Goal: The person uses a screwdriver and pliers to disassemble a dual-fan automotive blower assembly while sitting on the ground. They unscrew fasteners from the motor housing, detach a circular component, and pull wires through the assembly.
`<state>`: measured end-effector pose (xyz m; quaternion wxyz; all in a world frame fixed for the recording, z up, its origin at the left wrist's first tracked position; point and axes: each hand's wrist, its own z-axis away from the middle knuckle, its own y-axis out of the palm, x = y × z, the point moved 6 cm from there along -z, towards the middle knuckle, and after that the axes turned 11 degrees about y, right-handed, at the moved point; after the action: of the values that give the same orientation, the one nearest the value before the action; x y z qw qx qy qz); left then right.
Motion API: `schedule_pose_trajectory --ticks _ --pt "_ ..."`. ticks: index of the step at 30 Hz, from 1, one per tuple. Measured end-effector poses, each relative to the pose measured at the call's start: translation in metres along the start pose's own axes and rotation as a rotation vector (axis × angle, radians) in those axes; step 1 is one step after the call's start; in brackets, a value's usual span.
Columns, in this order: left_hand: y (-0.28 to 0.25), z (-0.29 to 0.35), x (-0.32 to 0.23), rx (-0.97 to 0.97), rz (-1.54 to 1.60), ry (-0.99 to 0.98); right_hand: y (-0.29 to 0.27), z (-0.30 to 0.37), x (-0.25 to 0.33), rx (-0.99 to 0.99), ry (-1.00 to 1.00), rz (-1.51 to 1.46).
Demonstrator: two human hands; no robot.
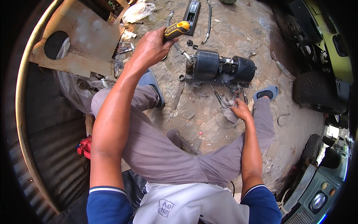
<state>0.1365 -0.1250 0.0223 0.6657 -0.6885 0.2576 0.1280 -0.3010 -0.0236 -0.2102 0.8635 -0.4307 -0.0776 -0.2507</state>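
Rough, stony ground (238, 30) fills the middle of our view, with a corrugated metal sheet (56, 164) on the left and a black tyre (319, 91) below a yellow-green vehicle body (343, 48) on the right. At the lower right we also see a vehicle front with a round headlight (319, 201).

Our left hand (150, 47) is raised over the ground, its fingers wrapped round a yellow-and-black tool handle (176, 30); we cannot make out the tool's other end. Our right hand (242, 111) is lower, its fingers closed on a crumpled grey rag (227, 106), just on our side of a black twin-drum unit (207, 63).

That unit lies on the ground ahead of us, between our blue slippers (266, 92) and a long black panel (192, 15) farther off. A grey hose (180, 48) leads from its left end, and a loose dark hose (209, 22) lies beyond it. To our left stands a rusty panel (89, 41) with a round hole.
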Motion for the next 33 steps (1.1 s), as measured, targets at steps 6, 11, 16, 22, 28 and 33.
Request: schedule_pose_trajectory --ticks 6,11,16,22,28,33 --pt "0.013 0.008 -0.002 0.044 0.027 0.084 0.007 -0.005 -0.049 -0.016 0.253 0.148" --pt "0.022 0.009 -0.012 0.138 -0.01 0.103 0.024 -0.004 -0.091 -0.105 0.443 0.158" --pt "0.041 0.01 -0.023 0.195 -0.028 0.201 0.043 0.003 -0.101 0.021 0.612 0.233" --pt "0.089 0.027 -0.042 0.442 -0.041 0.257 0.037 -0.001 -0.062 -0.168 0.316 0.152" --pt "0.162 0.093 -0.078 0.664 -0.181 0.596 0.02 0.095 0.076 0.209 -0.097 -0.708" --pt "0.201 0.124 -0.124 0.786 -0.142 0.771 0.059 0.151 0.103 0.368 -0.159 -0.899"
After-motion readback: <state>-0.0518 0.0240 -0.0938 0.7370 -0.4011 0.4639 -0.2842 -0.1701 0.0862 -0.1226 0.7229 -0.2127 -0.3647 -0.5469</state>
